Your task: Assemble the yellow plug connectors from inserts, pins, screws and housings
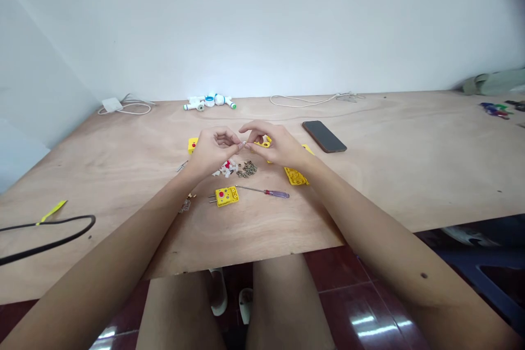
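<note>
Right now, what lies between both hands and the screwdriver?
The head view shows small metal pieces, beside white and red pieces, between the screwdriver and the left hand and right hand.

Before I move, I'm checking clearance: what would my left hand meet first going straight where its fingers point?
Likely your right hand, facing it close by, though exact depth is unclear.

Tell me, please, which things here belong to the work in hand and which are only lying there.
Likely in use: tiny white piece between left hand and right hand, yellow connector, yellow shell, red and white pieces, small metal parts, purple-handled screwdriver.

Probably just lying about: smartphone, black cable, white cable, white plastic fittings.
</note>
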Demonstrator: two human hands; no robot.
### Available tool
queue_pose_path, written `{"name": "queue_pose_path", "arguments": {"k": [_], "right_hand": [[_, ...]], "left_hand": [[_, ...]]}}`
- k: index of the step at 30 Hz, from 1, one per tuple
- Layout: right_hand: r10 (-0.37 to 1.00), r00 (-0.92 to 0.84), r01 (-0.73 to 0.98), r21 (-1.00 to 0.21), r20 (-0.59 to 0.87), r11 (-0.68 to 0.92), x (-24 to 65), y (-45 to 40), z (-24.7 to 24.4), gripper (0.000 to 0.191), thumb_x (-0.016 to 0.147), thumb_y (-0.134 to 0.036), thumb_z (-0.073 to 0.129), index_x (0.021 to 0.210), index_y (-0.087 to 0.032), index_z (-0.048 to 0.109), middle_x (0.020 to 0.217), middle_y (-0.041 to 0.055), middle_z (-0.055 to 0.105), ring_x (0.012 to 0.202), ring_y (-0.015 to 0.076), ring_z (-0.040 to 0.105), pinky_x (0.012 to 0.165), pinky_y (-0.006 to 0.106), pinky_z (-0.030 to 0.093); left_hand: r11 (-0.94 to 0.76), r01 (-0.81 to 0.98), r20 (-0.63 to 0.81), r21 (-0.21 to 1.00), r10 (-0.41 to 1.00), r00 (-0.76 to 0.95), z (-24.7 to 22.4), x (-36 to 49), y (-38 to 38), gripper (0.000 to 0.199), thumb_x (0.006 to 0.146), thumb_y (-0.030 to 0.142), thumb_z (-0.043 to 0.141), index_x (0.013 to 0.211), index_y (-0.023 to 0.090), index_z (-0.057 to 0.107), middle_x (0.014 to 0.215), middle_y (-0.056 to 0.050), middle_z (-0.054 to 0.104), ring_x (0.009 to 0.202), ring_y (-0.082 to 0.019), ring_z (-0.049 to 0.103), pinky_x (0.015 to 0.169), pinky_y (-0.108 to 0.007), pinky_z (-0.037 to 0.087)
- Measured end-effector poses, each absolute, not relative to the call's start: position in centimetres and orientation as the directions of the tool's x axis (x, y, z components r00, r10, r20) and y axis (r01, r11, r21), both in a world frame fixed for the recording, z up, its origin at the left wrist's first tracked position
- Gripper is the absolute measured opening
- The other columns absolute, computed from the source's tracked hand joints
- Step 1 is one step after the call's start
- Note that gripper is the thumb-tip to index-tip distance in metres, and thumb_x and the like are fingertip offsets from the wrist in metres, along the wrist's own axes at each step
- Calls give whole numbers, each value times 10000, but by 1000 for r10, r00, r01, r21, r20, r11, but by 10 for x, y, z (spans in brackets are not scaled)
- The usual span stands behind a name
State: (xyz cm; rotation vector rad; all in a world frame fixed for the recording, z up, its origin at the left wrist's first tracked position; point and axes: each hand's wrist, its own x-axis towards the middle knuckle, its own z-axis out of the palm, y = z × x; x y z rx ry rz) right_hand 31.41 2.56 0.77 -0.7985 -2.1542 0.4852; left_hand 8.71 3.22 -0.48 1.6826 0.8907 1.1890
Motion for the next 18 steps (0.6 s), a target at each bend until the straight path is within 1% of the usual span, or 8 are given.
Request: {"name": "queue_pose_path", "arguments": {"k": [3,6,11,14,18], "right_hand": [[676,-508,371,-572,534,731,314,25,7,281,1014,-253,693,1290,-208,724,1129,66,831,929,200,764,853,339,533],[684,-505,366,-587,527,722,314,25,6,284,1011,-267,703,1289,-211,728,1110,61,834,927,201,765,857,341,539],[689,-494,350,-604,530,716,314,26,6,277,1011,-294,714,1272,-204,738,1048,56,830,903,200,756,842,342,537],[692,-496,341,-616,524,711,313,26,6,263,1013,-310,715,1250,-203,750,1063,62,831,900,196,752,823,338,530],[718,-450,321,-654,531,685,311,26,6,239,994,-362,748,1156,-191,789,1031,67,823,893,195,731,781,329,520]], "left_hand": [[-389,82,349,918,887,303,-4,87,31,242,736,344,931,806,180,768,893,-84,817,861,-216,782,859,-382,675],[-402,73,360,913,876,320,-5,86,30,219,761,340,909,815,178,771,914,-85,821,863,-212,782,885,-389,675],[-448,104,392,888,856,337,-7,84,30,145,793,309,856,831,183,792,912,-82,828,856,-213,781,843,-371,665],[-467,117,403,877,845,352,-6,83,29,126,804,301,840,837,188,795,914,-81,830,860,-216,783,850,-373,665],[-461,79,404,884,838,368,-4,83,28,140,807,308,846,829,189,775,910,-80,817,872,-215,779,851,-369,664]]}}
